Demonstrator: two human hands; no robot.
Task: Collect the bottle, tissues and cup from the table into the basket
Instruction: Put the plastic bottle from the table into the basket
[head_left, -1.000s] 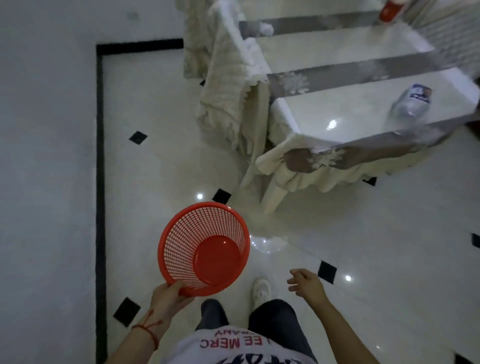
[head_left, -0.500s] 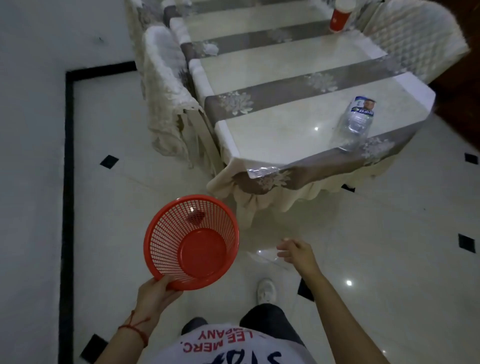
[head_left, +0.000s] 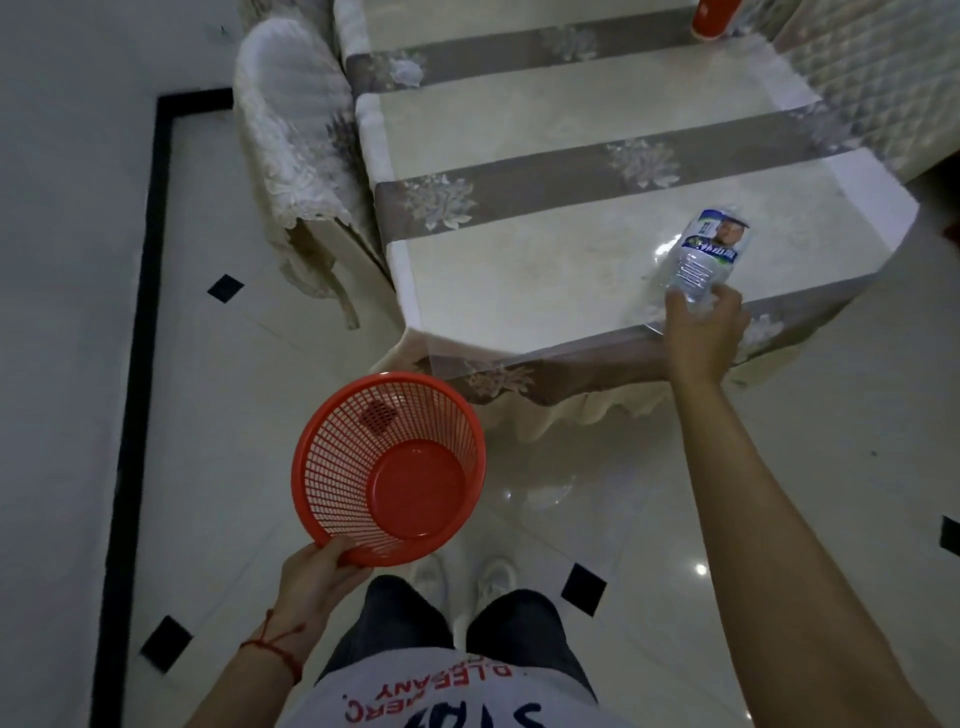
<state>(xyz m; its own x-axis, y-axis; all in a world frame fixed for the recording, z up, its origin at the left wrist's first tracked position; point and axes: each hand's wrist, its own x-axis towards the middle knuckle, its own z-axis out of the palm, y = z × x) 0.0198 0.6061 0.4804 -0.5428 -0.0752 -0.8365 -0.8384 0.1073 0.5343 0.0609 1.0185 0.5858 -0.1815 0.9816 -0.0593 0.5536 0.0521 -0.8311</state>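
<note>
A clear plastic bottle (head_left: 709, 249) with a blue and white label lies on the near right part of the table (head_left: 519, 270). My right hand (head_left: 701, 332) is stretched out over the table's front edge, thumb and fingers wrapped around the bottle's near end. My left hand (head_left: 317, 571) grips the near rim of the empty red mesh basket (head_left: 389, 467), held low above the floor to the left of the table. A red cup (head_left: 714, 21) stands at the far end of the table, cut off by the top edge. No tissues are in view.
A chair with a lace cover (head_left: 291, 150) stands along the table's left side, and a quilted chair (head_left: 872, 88) is at the far right. The tablecloth hangs over the front edge. The glossy tiled floor has a black border (head_left: 130, 415) on the left.
I have stepped up to the table. My right hand rose from waist height and reached forward onto the bottle. The basket stays in my left hand.
</note>
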